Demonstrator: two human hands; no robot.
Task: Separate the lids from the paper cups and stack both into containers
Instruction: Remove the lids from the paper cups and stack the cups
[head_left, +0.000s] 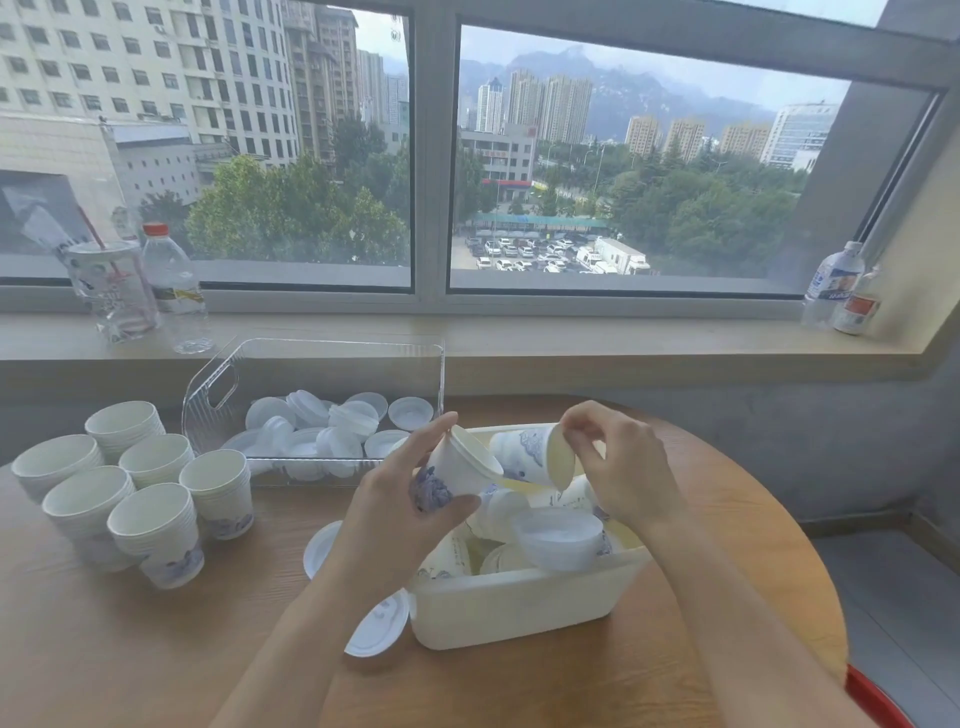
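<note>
Round wooden table (727, 545) under a wide window; its curved edge falls away on the right, window ledge (571, 338) closes the far side. Bare wood near-left, in front of six stacks of nested paper cups (135, 483). Clear bin (317, 400) at far centre holds loose white lids. White tub (519, 603) at centre holds lidded cups lying jumbled. Two loose lids (376, 626) lie just left of the tub. Above the tub, left hand (395, 514) grips a tilted white cup (457, 470) with blue print; right hand (618, 467) pinches a second cup (535, 452) at its rim.
</note>
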